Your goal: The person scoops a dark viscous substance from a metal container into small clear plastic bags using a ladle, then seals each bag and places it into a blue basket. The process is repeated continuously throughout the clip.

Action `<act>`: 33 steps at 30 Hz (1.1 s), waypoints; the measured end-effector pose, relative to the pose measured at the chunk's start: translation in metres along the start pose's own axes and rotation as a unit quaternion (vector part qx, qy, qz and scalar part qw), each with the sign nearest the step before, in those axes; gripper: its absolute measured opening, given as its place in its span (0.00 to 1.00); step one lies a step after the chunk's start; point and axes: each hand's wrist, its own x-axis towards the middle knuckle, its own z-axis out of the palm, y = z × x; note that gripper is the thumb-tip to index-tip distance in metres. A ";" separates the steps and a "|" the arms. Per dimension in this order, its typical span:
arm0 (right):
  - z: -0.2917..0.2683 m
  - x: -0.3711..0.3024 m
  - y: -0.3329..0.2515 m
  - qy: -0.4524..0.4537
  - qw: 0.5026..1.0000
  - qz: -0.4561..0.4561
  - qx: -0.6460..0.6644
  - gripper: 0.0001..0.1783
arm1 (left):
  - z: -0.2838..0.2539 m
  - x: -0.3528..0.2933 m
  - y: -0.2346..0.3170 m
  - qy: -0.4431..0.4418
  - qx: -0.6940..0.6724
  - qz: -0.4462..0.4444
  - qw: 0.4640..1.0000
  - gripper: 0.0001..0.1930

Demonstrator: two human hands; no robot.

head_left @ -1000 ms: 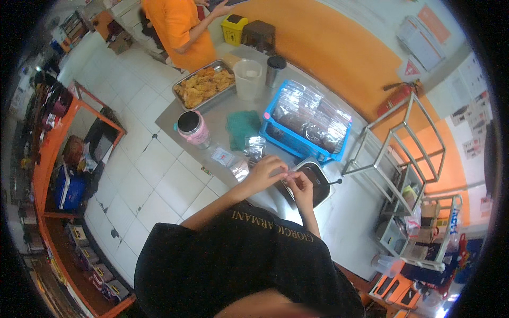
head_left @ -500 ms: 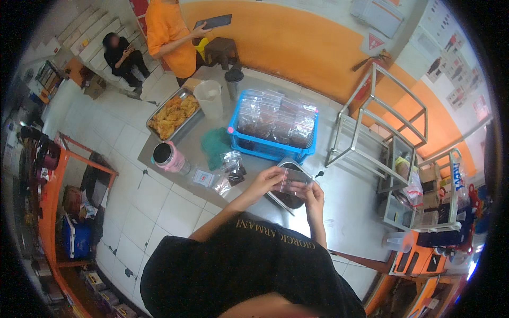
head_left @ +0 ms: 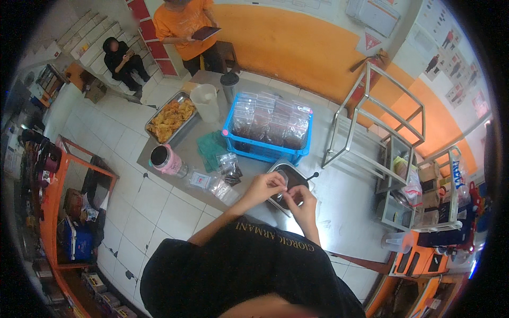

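Observation:
A clear zip bag (head_left: 283, 176) is pinched between my two hands above a metal tray of dark brown contents (head_left: 297, 182). My left hand (head_left: 266, 187) closes its fingertips on the bag from the left. From the right, my right hand (head_left: 303, 203) pinches it low, close to the left fingertips. Whether anything is inside the bag cannot be made out. Behind the tray stands a blue basket (head_left: 265, 153) packed with filled clear bags (head_left: 275, 124). To the left of my left hand lie loose clear bags (head_left: 222, 191) and small dark packets (head_left: 229, 168).
A pink-wrapped tumbler (head_left: 168, 161), green cloth (head_left: 211, 148), clear jug (head_left: 205, 103), dark-lidded cup (head_left: 229, 87) and tray of fried food (head_left: 172, 117) stand left. A metal rack (head_left: 366, 114) is at right. A person in orange (head_left: 183, 32) holds a tablet; another sits on stairs.
My hands have drawn closer together, and the bag, earlier stretched flat between them, is now bunched upright. The person in orange has turned and lowered the tablet slightly.

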 end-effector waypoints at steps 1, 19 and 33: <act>0.003 0.000 -0.002 0.014 0.999 -0.047 -0.008 0.13 | 0.003 0.000 0.000 -0.008 -0.013 0.011 1.000 0.09; -0.034 -0.019 0.019 -0.167 0.985 -0.020 -0.027 0.07 | 0.041 -0.032 0.015 -0.049 -0.018 -0.006 0.999 0.07; -0.007 -0.008 0.002 -0.042 0.955 -0.161 -0.246 0.08 | 0.031 -0.020 0.017 -0.006 0.360 0.050 0.932 0.11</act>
